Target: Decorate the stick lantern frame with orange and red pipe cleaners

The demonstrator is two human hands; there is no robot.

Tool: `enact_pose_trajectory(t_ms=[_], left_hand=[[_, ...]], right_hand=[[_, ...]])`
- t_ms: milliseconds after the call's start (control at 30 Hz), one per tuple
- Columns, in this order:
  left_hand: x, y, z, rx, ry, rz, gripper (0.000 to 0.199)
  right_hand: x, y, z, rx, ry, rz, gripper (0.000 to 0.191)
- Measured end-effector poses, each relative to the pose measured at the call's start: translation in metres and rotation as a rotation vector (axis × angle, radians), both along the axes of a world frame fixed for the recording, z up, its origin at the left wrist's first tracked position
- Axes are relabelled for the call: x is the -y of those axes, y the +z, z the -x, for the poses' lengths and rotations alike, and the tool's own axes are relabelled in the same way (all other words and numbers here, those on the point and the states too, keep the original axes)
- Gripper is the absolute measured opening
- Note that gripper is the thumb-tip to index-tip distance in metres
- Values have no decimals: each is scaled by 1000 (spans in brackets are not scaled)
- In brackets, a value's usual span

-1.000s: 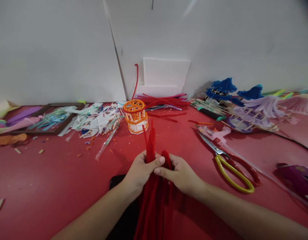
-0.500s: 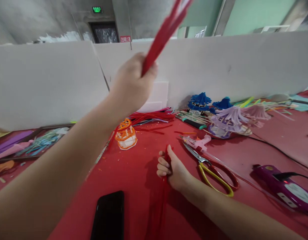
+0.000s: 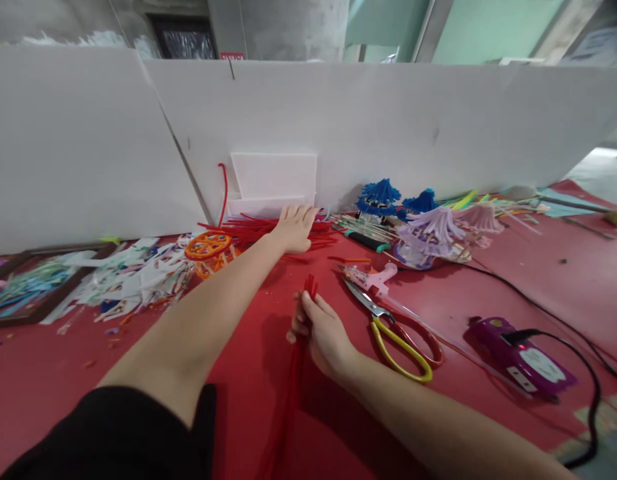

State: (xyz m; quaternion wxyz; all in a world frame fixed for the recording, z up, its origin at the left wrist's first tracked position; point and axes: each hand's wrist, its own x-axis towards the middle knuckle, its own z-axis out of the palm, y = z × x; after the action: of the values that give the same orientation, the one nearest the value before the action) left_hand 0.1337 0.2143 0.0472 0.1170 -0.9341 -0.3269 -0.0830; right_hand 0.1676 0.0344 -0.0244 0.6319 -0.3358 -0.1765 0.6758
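Observation:
My left hand (image 3: 294,229) is stretched out over a pile of red pipe cleaners (image 3: 253,229) at the foot of the white partition, its fingers spread and pointing forward. In front of me, my right hand (image 3: 321,327) is closed round a bunch of red pipe cleaners (image 3: 311,285); their short ends stick up above the thumb and the rest hangs down below the fist. An orange lantern-like frame (image 3: 208,247) stands beside the pile, partly behind my left forearm. Scissors (image 3: 388,323) with yellow and red handles and a pink glue gun (image 3: 372,277) lie right of my right hand.
Blue (image 3: 381,197) and lilac (image 3: 435,230) pavilion models stand at the back right. A purple device (image 3: 523,360) with a black cable lies at the right. White scraps (image 3: 148,270) and a brown frame (image 3: 53,313) are at the left. A phone (image 3: 207,433) is partly under my left arm.
My left hand has come down from high up to the red pile and no longer holds its red bundle. My right hand still grips its bunch. The view has shifted, showing more of the left scraps.

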Motion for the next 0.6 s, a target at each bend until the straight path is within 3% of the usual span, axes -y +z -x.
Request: enact_pose_trajectory(t_ms=[133, 233, 300, 433, 600], left_hand=[[9, 12, 19, -8, -102, -84, 65], [-1, 10, 31, -113, -104, -73, 31], [-9, 4, 34, -155, -75, -75, 20], [-21, -5, 21, -164, -76, -88, 33], [-25, -13, 1, -61, -115, -53, 35]], right_hand=[[-1, -1, 7, 28, 19, -44, 42], [0, -1, 12, 37, 75, -67, 40], [1, -1, 12, 44, 102, -78, 39], [3, 0, 7, 56, 102, -94, 38], [-3, -3, 0, 72, 79, -77, 41]])
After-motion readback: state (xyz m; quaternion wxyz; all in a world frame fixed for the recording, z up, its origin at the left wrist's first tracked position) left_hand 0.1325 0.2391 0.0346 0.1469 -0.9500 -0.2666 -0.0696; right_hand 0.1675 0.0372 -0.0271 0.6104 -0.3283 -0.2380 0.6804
